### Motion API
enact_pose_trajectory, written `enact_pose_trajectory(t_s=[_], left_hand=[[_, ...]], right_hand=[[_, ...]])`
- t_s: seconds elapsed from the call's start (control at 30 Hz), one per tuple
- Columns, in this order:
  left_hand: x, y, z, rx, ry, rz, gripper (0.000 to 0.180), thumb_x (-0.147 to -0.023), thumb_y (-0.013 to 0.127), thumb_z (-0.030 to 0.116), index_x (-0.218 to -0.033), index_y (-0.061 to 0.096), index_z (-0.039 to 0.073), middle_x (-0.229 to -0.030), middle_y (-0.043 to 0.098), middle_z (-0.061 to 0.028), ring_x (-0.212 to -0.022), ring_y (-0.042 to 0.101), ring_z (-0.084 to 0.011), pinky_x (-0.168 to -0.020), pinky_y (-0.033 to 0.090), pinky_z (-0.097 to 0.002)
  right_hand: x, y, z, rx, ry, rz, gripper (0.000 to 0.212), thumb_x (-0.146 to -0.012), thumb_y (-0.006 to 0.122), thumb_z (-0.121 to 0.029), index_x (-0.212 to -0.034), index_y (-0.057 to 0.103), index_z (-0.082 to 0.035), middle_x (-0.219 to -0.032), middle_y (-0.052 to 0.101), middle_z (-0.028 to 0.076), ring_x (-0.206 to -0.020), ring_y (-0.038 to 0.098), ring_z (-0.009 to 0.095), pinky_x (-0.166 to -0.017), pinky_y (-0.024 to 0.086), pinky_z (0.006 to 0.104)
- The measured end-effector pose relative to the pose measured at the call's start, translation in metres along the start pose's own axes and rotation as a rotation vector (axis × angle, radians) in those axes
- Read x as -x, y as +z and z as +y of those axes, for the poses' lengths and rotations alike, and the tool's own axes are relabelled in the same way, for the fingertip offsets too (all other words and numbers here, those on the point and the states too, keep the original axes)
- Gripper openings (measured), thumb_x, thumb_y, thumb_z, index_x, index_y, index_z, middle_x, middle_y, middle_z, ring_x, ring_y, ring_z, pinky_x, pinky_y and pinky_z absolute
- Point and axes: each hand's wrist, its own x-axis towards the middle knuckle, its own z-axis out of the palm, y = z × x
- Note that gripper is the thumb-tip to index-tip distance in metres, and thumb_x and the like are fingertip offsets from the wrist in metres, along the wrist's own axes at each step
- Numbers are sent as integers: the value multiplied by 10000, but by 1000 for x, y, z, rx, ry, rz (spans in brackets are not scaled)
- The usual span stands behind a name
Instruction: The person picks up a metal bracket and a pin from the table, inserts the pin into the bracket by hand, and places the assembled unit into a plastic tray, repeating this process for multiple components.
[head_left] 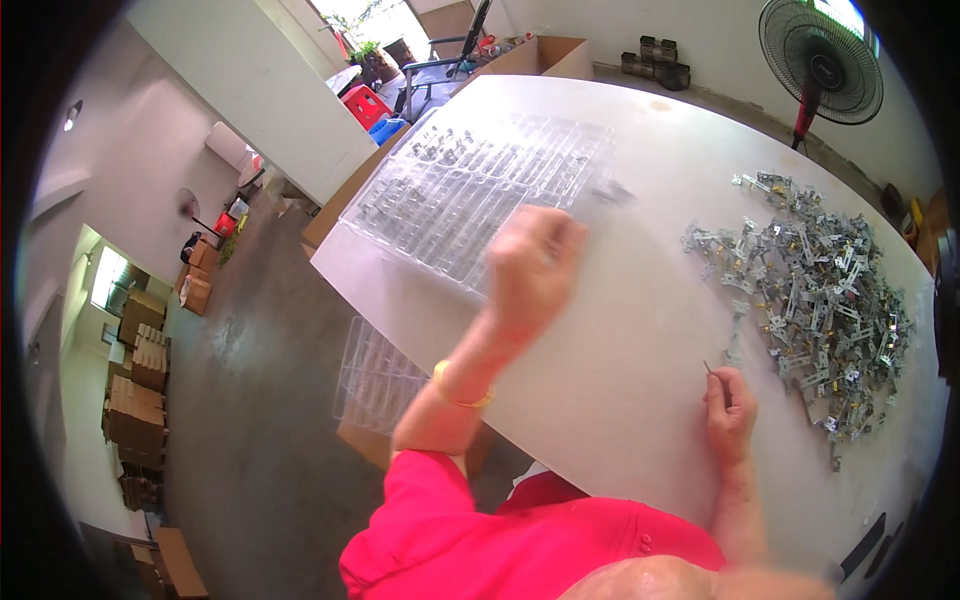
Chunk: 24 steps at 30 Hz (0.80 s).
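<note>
My left hand (537, 265), slightly blurred, is above the near right edge of a clear plastic tray (470, 275). Its fingers are curled together, and whatever they hold is hidden. Small metal parts (440, 147) fill some of the tray's long narrow slots, mainly along its left side. My right hand (733, 410) rests low over the white table, pinching a thin dark metal piece (709, 368) between thumb and finger. Just beyond that hand lie a few loose metal brackets (737, 330). A smeared grey shape (612, 192) shows by the tray's right side.
A large heap of metal brackets (830, 300) covers the table's right side. Below the table's left edge sits another clear tray (375, 375) on a cardboard box. A black fan (822, 62) stands beyond the far right; a chair (440, 80) is behind the table.
</note>
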Motion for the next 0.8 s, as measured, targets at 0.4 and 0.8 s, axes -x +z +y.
enact_pose_trajectory(t_s=[0.4, 0.8], left_hand=[[-47, -133, -151, -530, -411, 3, 233, -902, 713, 218, -830, 675, -1, -691, 675, -133, -636, 655, -268, -643, 508, -389], [-44, -129, -189, -683, -335, -120, 278, -909, 688, 249, -789, 667, -1, -672, 663, -144, -628, 642, -293, -627, 493, -413]], right_hand=[[0, -1, 2, 12, 8, -36, 57, -978, 609, -86, -942, 629, -48, -674, 560, -17, -604, 523, 70, -549, 414, 241], [1, 1, -1, 31, -6, -20, 52, -973, 609, -87, -934, 622, -55, -655, 546, -22, -591, 479, 55, -540, 379, 235]])
